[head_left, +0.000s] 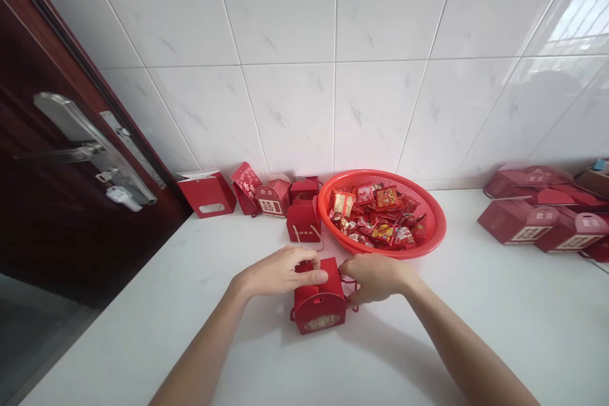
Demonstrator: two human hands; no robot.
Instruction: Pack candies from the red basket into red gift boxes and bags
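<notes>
Plainly, white tabletop (533, 304) bears red box (320, 299), tiles (288, 6) behind.

Bare arms all the way here, folks: the left hand (290, 271) and right hand (375, 274) are both uncovered right out to the fingertips. Just behind the fingers, the backs of the hands look smooth and gently rounded, then it all narrows at the bare wrists (242, 285). Farther back from the fingers, the left forearm (204, 342) and right forearm (457, 330) are bare too, pretty slim, with smooth outlines. Nail details are too small to make out.
</notes>
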